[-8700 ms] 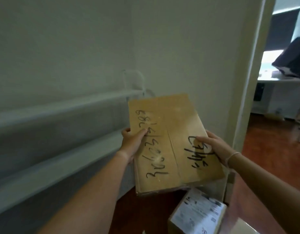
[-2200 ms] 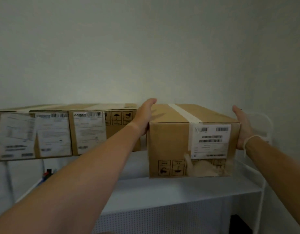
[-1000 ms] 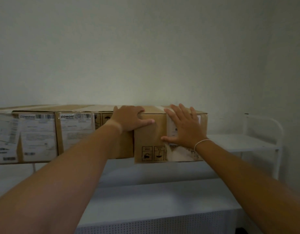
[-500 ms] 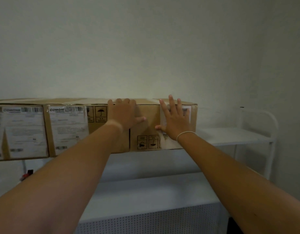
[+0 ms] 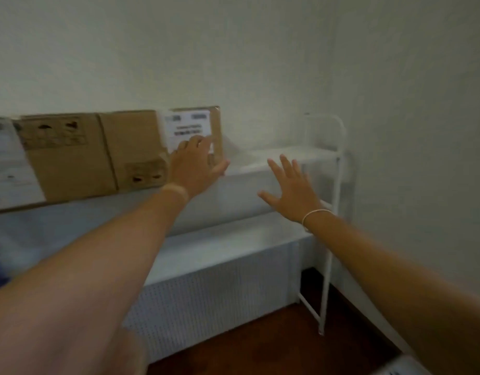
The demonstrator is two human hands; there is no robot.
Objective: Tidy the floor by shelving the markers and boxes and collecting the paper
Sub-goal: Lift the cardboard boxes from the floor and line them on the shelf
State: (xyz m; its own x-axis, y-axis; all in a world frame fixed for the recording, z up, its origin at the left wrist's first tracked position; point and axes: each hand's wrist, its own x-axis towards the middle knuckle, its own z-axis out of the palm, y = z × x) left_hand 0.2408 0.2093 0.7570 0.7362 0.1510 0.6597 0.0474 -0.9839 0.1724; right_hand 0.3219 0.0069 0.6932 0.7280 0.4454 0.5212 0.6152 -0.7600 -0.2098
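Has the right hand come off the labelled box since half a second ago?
Yes. The right hand has moved right, off the labelled box, now open over the bare shelf.

This looks like a storage corner of a home or small office, though which one cannot be told. Plain pale walls (image 5: 233, 50) meet at a corner, and a white metal shelf rack (image 5: 325, 169) with tube legs and a perforated front panel (image 5: 220, 293) stands against them. Brown cardboard shipping boxes (image 5: 71, 155) with printed labels (image 5: 188, 127) sit in a row on its upper shelf. The floor (image 5: 274, 347) is dark reddish wood.
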